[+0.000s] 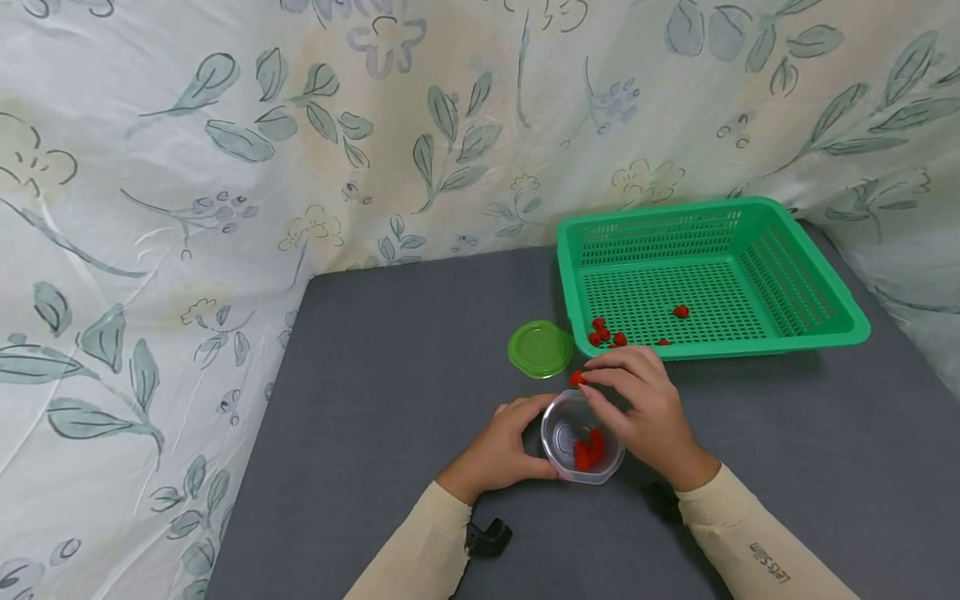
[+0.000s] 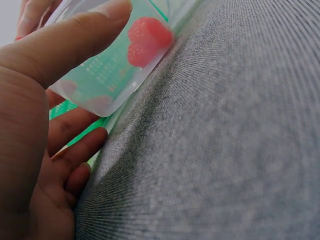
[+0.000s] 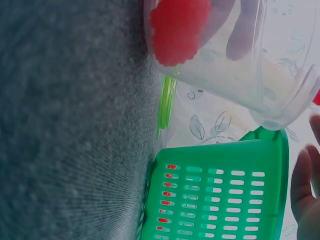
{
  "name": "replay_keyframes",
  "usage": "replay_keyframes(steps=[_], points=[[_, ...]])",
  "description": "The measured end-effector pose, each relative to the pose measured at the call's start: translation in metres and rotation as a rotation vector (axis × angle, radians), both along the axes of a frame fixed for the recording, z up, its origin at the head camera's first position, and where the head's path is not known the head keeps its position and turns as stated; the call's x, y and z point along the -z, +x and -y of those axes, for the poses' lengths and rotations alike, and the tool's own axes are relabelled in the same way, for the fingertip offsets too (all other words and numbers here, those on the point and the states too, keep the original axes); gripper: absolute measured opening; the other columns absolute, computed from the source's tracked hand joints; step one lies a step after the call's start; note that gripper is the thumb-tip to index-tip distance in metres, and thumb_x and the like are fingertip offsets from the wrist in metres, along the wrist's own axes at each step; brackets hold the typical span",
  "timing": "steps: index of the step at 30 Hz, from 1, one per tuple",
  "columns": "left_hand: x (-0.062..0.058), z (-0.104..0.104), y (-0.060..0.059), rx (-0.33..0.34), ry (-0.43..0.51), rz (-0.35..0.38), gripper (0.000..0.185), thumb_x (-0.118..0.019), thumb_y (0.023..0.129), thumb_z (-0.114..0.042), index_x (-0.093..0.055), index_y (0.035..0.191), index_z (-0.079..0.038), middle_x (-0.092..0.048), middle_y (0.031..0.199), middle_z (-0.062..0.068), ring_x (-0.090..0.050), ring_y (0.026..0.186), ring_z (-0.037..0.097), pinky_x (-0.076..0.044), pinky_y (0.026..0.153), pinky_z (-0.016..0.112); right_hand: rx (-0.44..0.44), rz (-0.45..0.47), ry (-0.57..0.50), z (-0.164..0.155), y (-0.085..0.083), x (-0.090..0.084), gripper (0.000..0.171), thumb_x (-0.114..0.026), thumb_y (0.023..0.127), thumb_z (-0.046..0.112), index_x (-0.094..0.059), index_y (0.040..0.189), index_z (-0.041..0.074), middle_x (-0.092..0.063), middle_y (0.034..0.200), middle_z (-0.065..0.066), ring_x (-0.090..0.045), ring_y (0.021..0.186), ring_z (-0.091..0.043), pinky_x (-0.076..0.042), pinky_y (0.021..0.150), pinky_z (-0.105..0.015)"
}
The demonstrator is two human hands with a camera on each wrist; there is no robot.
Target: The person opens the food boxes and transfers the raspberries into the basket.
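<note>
A small clear plastic cup (image 1: 581,446) stands on the grey table (image 1: 390,400) with a few red raspberries (image 1: 588,452) in its bottom. My left hand (image 1: 510,446) grips the cup's left side, thumb on its wall. My right hand (image 1: 637,408) hovers over the cup's rim and pinches one red raspberry (image 1: 576,379) between its fingertips. In the left wrist view the cup (image 2: 107,70) and berries (image 2: 147,40) sit just beyond my thumb (image 2: 65,40). The right wrist view shows the cup (image 3: 235,55) from below with a berry (image 3: 177,27) inside.
A green perforated basket (image 1: 787,283) stands behind my right hand, holding several raspberries (image 1: 607,333) near its front left corner. A round green lid (image 1: 540,348) lies flat left of the basket. A leaf-patterned cloth hangs behind and to the left of the table.
</note>
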State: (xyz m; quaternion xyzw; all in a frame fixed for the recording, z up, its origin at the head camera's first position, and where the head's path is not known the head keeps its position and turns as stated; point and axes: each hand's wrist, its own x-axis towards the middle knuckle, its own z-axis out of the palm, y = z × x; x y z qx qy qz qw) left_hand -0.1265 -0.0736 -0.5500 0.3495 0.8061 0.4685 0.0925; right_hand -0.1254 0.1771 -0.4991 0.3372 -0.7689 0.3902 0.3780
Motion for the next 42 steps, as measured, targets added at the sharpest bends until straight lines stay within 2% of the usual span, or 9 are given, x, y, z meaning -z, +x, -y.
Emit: replay_keyframes(steps=[5, 11, 15, 20, 28, 34, 42], points=[[-0.001, 0.0, 0.0, -0.008, -0.006, -0.007, 0.093, -0.101, 0.08, -0.027, -0.054, 0.161, -0.023, -0.058, 0.153, -0.014, -0.052, 0.139, 0.009, -0.035, 0.114, 0.047, 0.102, -0.044, -0.072, -0.002, -0.002, -0.001, 0.036, -0.073, 0.107, 0.032, -0.082, 0.098, -0.002, -0.074, 0.105, -0.019, -0.061, 0.096, -0.043, -0.038, 0.1, -0.039], [-0.001, -0.001, 0.0, -0.012, -0.01, -0.013, 0.093, -0.101, 0.079, -0.027, -0.055, 0.16, -0.023, -0.059, 0.153, -0.013, -0.052, 0.139, 0.009, -0.035, 0.115, 0.047, 0.214, -0.024, -0.135, -0.006, -0.006, 0.002, 0.04, -0.074, 0.106, 0.033, -0.081, 0.096, -0.005, -0.073, 0.102, -0.021, -0.06, 0.096, -0.047, -0.036, 0.097, -0.047], [-0.002, -0.002, 0.0, -0.01, 0.0, -0.004, 0.092, -0.101, 0.079, -0.027, -0.056, 0.16, -0.023, -0.059, 0.152, -0.014, -0.052, 0.138, 0.008, -0.035, 0.114, 0.046, 0.274, -0.012, -0.164, -0.01, -0.008, 0.005, 0.033, -0.076, 0.102, 0.028, -0.082, 0.098, -0.005, -0.073, 0.102, -0.022, -0.06, 0.096, -0.049, -0.035, 0.095, -0.053], [-0.002, -0.002, 0.0, -0.009, 0.006, 0.003, 0.092, -0.102, 0.079, -0.027, -0.056, 0.159, -0.023, -0.059, 0.151, -0.014, -0.052, 0.139, 0.008, -0.034, 0.116, 0.046, 0.338, 0.027, -0.175, -0.015, -0.01, 0.008, 0.02, -0.081, 0.092, 0.013, -0.081, 0.1, -0.005, -0.072, 0.105, -0.023, -0.057, 0.1, -0.052, -0.033, 0.095, -0.059], [-0.003, -0.002, 0.0, -0.011, -0.01, 0.001, 0.093, -0.101, 0.079, -0.028, -0.055, 0.16, -0.023, -0.059, 0.152, -0.013, -0.051, 0.139, 0.009, -0.033, 0.117, 0.047, 0.385, 0.086, -0.162, -0.017, -0.01, 0.009, 0.019, -0.088, 0.084, -0.003, -0.081, 0.101, -0.006, -0.072, 0.108, -0.023, -0.057, 0.104, -0.051, -0.034, 0.094, -0.064], [-0.002, -0.001, -0.001, -0.018, -0.016, -0.011, 0.096, -0.102, 0.077, -0.031, -0.055, 0.16, -0.028, -0.058, 0.152, -0.016, -0.052, 0.137, 0.008, -0.035, 0.113, 0.044, 0.394, 0.102, -0.159, -0.018, -0.01, 0.009, 0.02, -0.089, 0.083, -0.005, -0.081, 0.102, -0.005, -0.072, 0.109, -0.023, -0.057, 0.105, -0.051, -0.034, 0.094, -0.065], [-0.002, -0.002, -0.002, -0.012, -0.023, -0.011, 0.096, -0.102, 0.078, -0.031, -0.054, 0.16, -0.028, -0.058, 0.152, -0.017, -0.051, 0.137, 0.007, -0.035, 0.112, 0.043, 0.394, 0.126, -0.164, -0.018, -0.009, 0.008, 0.02, -0.087, 0.084, -0.005, -0.081, 0.103, -0.004, -0.072, 0.11, -0.022, -0.057, 0.105, -0.05, -0.034, 0.093, -0.064]])
